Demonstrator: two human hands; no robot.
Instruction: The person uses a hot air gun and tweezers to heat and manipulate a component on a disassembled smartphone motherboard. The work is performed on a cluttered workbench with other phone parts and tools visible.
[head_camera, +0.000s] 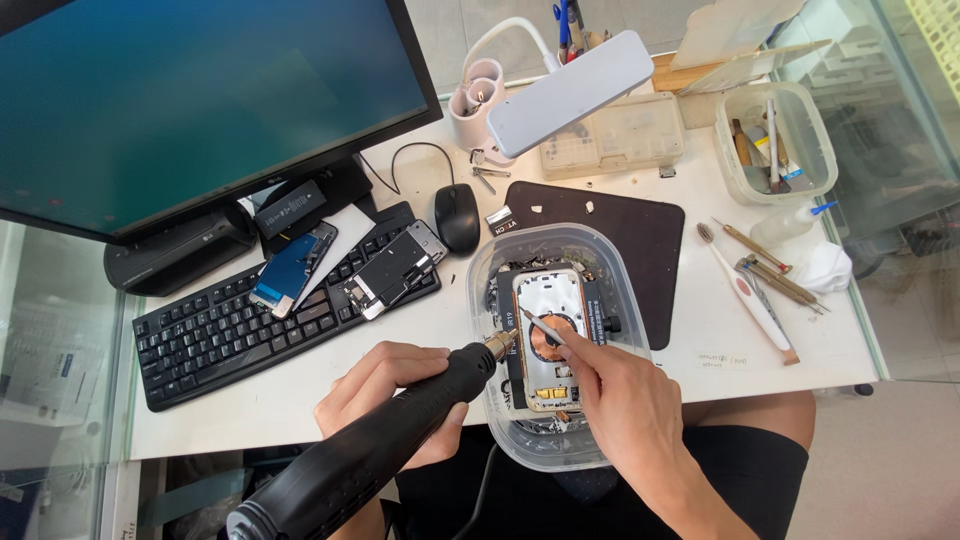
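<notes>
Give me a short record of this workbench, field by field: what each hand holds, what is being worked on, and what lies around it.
left hand: grips a black corded rotary tool, its tip beside the phone
right hand: holds a thin metal pick against the phone
workpiece: opened silver phone back with a copper coil
container: clear plastic tub around the phone
behind: black keyboard carrying two phone parts, black mouse, dark monitor, white desk lamp

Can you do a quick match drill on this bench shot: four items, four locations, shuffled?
Items:
1. rotary tool
2. thin pick
3. computer mouse
4. opened phone

Places:
A. in the right hand
B. inside the clear plastic tub
C. in the left hand
D. on the desk beside the keyboard

Pairs: 1-C, 2-A, 3-D, 4-B
</notes>
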